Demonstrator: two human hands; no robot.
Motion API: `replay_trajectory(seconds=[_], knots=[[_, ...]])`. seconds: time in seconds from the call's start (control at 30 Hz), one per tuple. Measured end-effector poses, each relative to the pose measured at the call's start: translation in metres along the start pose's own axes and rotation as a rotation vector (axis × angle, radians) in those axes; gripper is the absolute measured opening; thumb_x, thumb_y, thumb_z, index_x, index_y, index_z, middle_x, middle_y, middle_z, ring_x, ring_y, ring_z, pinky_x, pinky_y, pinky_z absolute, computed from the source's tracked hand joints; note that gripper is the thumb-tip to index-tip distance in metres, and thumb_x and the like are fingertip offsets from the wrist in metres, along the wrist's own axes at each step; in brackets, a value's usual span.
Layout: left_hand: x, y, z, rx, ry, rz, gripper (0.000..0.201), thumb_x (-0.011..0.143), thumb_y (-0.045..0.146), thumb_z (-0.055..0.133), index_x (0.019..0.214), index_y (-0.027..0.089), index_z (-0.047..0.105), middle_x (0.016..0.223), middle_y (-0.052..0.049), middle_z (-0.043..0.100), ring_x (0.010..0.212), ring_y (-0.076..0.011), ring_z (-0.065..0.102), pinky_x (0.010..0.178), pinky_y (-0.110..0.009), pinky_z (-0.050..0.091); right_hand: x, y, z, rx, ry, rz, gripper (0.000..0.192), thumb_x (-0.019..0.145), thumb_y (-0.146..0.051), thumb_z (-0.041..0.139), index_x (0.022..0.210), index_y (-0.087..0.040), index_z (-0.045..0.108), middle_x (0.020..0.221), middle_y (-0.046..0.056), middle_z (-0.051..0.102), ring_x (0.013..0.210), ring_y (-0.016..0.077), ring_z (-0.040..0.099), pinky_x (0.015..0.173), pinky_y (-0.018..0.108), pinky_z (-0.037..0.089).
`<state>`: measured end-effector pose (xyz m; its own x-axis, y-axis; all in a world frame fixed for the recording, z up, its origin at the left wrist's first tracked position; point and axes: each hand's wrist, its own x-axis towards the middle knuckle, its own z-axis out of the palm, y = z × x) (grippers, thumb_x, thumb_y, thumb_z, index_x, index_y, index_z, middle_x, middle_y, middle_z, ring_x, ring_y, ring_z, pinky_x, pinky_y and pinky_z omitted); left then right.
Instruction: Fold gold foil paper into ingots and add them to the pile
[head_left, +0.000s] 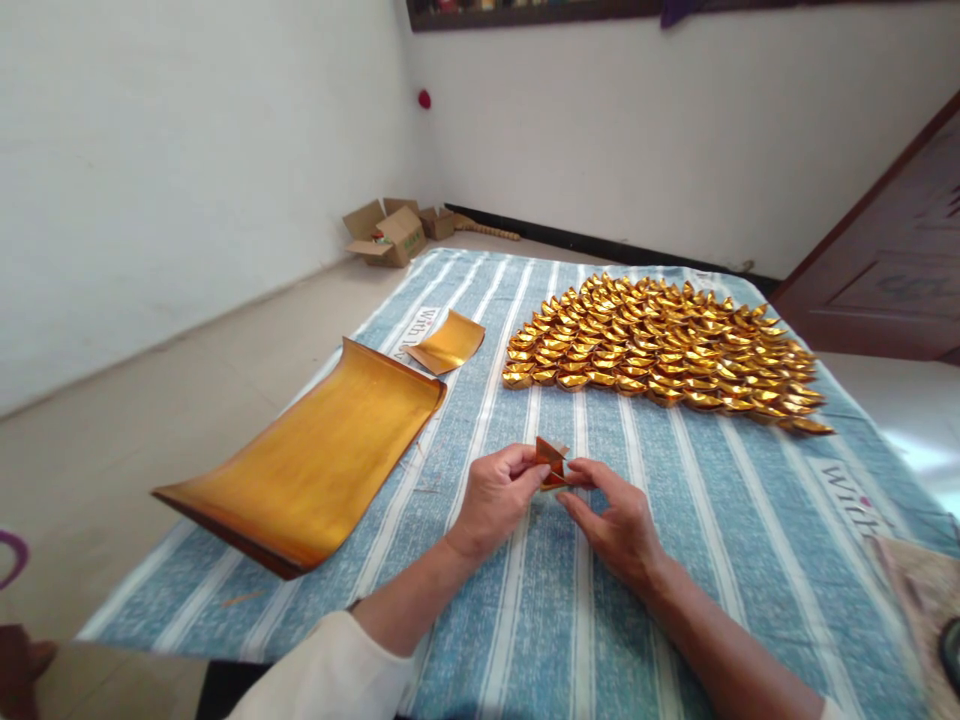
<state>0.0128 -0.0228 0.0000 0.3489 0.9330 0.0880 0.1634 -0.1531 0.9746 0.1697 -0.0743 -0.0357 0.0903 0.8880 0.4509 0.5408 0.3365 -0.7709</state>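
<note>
The small folded gold paper piece [552,462] sits pinched between your fingertips, held just above the striped cloth [675,520]. Your left hand [496,498] grips its left edge, thumb and forefinger closed on it. Your right hand [616,522] grasps its right side with fingertips pressed to the fold. Beyond your fingers lie rows of finished gold ingots [660,345]. To the left of your left fingers, well apart, lies a curled stack of gold sheets [315,465], with a single sheet [448,342] just past it.
</note>
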Motion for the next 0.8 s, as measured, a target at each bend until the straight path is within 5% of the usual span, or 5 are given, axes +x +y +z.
replay_trajectory(seconds=[0.17, 0.27, 0.5, 0.8], knots=[[0.006, -0.011, -0.005, 0.559, 0.054, 0.720, 0.018, 0.089, 0.016, 0.052, 0.104, 0.015, 0.063, 0.089, -0.005, 0.073, 0.079, -0.0156, 0.070, 0.072, -0.026, 0.056, 0.002, 0.008, -0.005, 0.007, 0.036, 0.064, 0.023, 0.083, -0.026, 0.060, 0.106, -0.021, 0.061, 0.092, 0.005, 0.071, 0.080, 0.0188, 0.069, 0.076, 0.034, 0.056], [0.011, -0.018, -0.005, 0.700, 0.044, 0.912, 0.019, 0.090, 0.014, 0.050, 0.107, 0.015, 0.058, 0.091, -0.006, 0.073, 0.080, -0.0156, 0.070, 0.070, -0.025, 0.056, 0.005, 0.012, -0.008, -0.010, 0.055, 0.047, 0.025, 0.083, -0.026, 0.061, 0.108, -0.022, 0.060, 0.091, 0.004, 0.071, 0.079, 0.0184, 0.068, 0.075, 0.033, 0.056], [0.012, -0.021, -0.003, 0.812, -0.051, 1.014, 0.016, 0.091, 0.012, 0.048, 0.106, 0.010, 0.054, 0.090, -0.009, 0.072, 0.082, -0.0171, 0.069, 0.073, -0.029, 0.056, 0.008, 0.013, -0.010, -0.137, -0.053, -0.194, 0.014, 0.087, -0.016, 0.053, 0.095, -0.021, 0.063, 0.085, 0.004, 0.067, 0.080, 0.0179, 0.062, 0.071, 0.032, 0.053], [0.005, -0.020, -0.018, 0.933, -0.168, 1.038, 0.021, 0.097, 0.013, 0.037, 0.103, 0.011, 0.057, 0.101, -0.011, 0.072, 0.099, -0.0190, 0.067, 0.084, -0.037, 0.052, 0.007, -0.002, -0.008, -0.411, -0.128, -0.465, 0.023, 0.093, -0.012, 0.043, 0.084, -0.015, 0.064, 0.089, 0.011, 0.064, 0.088, 0.0209, 0.057, 0.074, 0.035, 0.051]])
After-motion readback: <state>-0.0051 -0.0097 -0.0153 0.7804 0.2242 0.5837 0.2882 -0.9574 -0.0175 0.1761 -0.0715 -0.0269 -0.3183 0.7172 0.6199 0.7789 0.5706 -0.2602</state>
